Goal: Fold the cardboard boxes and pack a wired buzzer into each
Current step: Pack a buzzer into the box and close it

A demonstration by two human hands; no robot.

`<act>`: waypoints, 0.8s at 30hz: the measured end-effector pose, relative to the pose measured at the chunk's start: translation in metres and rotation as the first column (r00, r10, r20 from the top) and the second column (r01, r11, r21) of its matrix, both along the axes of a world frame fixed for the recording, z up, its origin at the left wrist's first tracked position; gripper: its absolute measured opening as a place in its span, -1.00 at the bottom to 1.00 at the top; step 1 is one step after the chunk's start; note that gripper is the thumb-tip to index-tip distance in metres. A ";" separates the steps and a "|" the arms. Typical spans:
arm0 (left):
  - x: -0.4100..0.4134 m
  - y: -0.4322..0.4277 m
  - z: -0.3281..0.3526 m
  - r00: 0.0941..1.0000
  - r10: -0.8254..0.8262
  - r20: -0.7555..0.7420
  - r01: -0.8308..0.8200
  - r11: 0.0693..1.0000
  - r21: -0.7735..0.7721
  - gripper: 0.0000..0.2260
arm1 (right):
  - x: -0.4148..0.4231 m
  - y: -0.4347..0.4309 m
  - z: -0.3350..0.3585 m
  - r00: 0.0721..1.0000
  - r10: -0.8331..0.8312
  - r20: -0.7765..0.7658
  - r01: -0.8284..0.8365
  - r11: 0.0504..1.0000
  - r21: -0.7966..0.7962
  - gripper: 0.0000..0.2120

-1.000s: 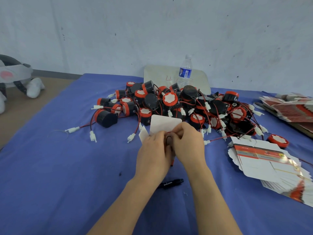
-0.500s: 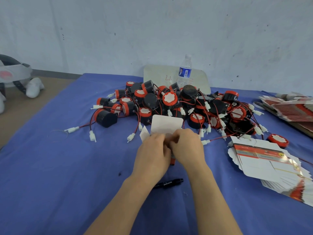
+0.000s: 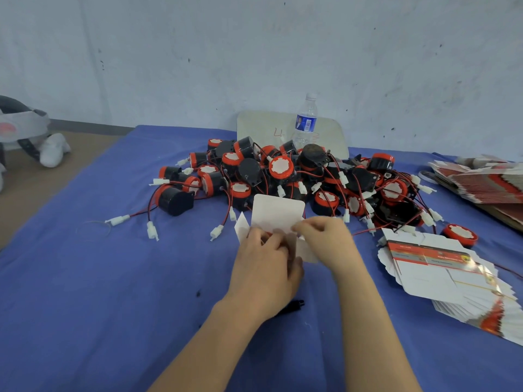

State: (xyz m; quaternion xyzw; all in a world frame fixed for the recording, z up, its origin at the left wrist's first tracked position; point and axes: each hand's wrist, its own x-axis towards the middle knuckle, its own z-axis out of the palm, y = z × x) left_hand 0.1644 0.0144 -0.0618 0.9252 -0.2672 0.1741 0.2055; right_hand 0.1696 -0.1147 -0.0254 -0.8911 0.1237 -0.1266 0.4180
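Buzzers (image 3: 280, 166) lie heaped just beyond your hands, within reach. Your left hand (image 3: 266, 267) curls round the box (image 3: 278, 212), steadying it, while your right hand (image 3: 325, 241) pinches a side flap (image 3: 308, 251) to fold it in; flat boxes (image 3: 441, 274) wait at right.

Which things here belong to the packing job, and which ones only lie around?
Job: half-folded box, pile of wired buzzers, fanned stack of flat boxes.
Lying about: water bottle, black marker, white board.

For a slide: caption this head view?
Left hand and right hand fold a white box before a heap of wired buzzers.
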 end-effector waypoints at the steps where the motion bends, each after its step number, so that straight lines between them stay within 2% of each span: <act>1: -0.001 -0.001 -0.001 1.000 0.008 0.013 -0.009 1.000 0.028 -0.61 | 0.000 -0.005 0.000 0.997 -0.066 0.032 0.065 0.997 0.046 -0.84; 3: -0.002 -0.002 -0.001 0.999 0.027 0.021 -0.028 0.999 0.040 -0.58 | -0.001 -0.012 -0.001 0.992 -0.126 0.011 0.126 0.992 0.014 -0.89; 5: -0.002 -0.003 -0.002 0.999 0.031 0.024 -0.031 0.999 0.030 -0.55 | 0.000 -0.012 -0.003 0.994 -0.112 0.002 0.112 0.993 0.042 -0.89; 8: 0.001 -0.003 -0.004 0.998 0.031 0.058 -0.031 1.000 0.003 -0.56 | 0.001 -0.001 -0.002 0.994 -0.060 0.096 0.044 0.986 0.160 -0.81; 10: 0.004 -0.002 -0.004 0.998 0.027 0.054 -0.024 0.999 -0.042 -0.61 | 0.001 0.005 -0.002 0.989 -0.017 0.144 -0.004 0.990 0.141 -0.76; 13: 0.006 -0.001 -0.001 0.998 0.033 0.056 -0.025 0.988 -0.151 -0.68 | 0.001 0.006 -0.003 0.993 0.044 0.107 -0.051 0.997 0.059 -0.85; 15: 0.006 -0.001 -0.001 0.997 0.047 0.064 -0.034 0.983 -0.179 -0.71 | 0.001 0.005 -0.005 0.996 0.072 0.053 -0.077 0.993 0.087 -0.96; 19: 0.006 0.002 0.000 0.998 0.063 0.018 -0.056 0.966 -0.251 -0.73 | 0.004 0.006 -0.012 0.997 0.074 -0.017 -0.071 0.986 0.150 -0.74; 22: 0.006 0.007 0.005 0.997 0.058 -0.055 -0.075 0.925 -0.371 -0.84 | 0.007 0.006 -0.017 0.996 0.093 -0.008 -0.090 0.983 0.159 -0.57; 24: 0.002 0.007 0.010 0.990 0.128 0.056 -0.101 0.934 -0.343 -0.84 | 0.007 0.008 -0.018 0.990 0.138 0.014 -0.139 0.981 0.134 -0.52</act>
